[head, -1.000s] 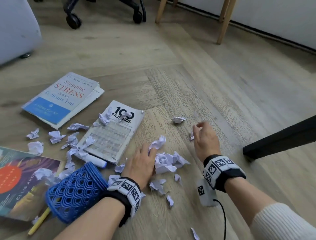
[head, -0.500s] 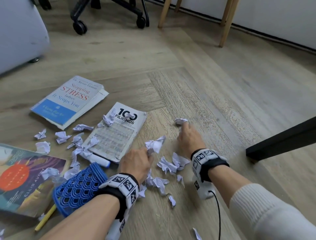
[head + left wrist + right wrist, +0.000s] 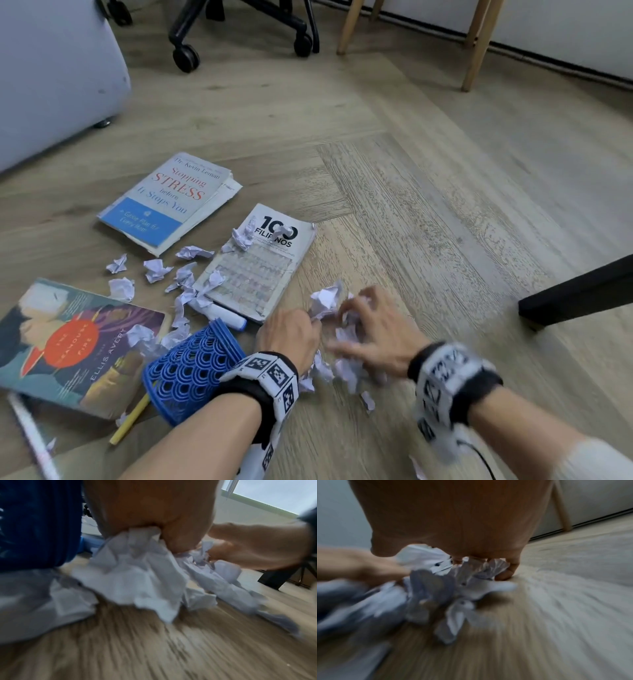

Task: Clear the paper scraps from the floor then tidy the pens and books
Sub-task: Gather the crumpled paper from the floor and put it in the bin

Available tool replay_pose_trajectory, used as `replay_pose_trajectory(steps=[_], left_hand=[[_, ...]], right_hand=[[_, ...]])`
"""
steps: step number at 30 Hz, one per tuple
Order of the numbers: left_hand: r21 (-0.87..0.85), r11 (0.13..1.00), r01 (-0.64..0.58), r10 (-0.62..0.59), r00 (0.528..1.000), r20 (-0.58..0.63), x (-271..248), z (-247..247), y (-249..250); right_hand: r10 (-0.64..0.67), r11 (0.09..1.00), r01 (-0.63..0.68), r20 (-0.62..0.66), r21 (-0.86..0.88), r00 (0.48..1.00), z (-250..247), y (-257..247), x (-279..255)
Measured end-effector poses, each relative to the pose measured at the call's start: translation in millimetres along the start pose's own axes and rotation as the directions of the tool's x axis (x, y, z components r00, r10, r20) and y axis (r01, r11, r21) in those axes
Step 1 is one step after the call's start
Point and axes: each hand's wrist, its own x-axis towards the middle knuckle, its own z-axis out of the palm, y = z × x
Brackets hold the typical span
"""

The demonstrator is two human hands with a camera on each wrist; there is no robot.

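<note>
Two blurred hands, fingertips buried in paper scraps, grip unclear

Crumpled matt white paper scraps on matt grained wood-look floor; at nine o'clock, glossy blue plastic lattice pen holder; worn paper book covers.

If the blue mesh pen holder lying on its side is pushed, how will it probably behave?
The blue mesh pen holder lies on its side and looks round, so it would probably roll, curving if it tapers. Its openwork wall suggests it is light and would slide easily on the smooth wooden floor. The yellow pencil beneath its edge may hinder it.
</note>
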Motion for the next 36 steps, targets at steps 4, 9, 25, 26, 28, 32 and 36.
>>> replay_pose_trajectory(steps=[4,9,25,26,28,32,36], left_hand=[[0.003,1.0,-0.026,0.025,0.999,0.045,-5,-8,4],[-0.085,0.985,-0.148,0.152,0.987,0.042,-23,-36,24],[-0.07,0.995,-0.065,0.03,0.909,-0.416,-221,-267,-118],[-0.059,0.998,0.004,-0.031,0.888,-0.459,-246,-278,-139],[-0.065,0.986,0.152,-0.163,0.838,-0.521,-300,-295,-183],[-0.065,0.887,0.457,-0.399,0.689,-0.605,-421,-308,-259],[-0.248,0.683,0.687,-0.634,0.389,-0.669,-526,-315,-309]], right_hand=[[-0.095,0.963,0.085,-0.029,-0.256,0.995,41,-23,-52],[-0.154,0.883,0.196,0.131,-0.427,0.979,51,-18,-46],[-0.375,0.843,0.411,-0.169,0.348,0.912,-62,-269,-30],[-0.432,0.784,0.457,-0.16,0.419,0.888,-59,-304,-34],[-0.545,0.665,0.529,-0.143,0.527,0.826,-48,-376,-43],[-0.718,0.493,0.618,-0.115,0.613,0.687,-11,-513,-74],[-0.84,0.365,0.643,-0.06,0.673,0.539,21,-620,-121]])
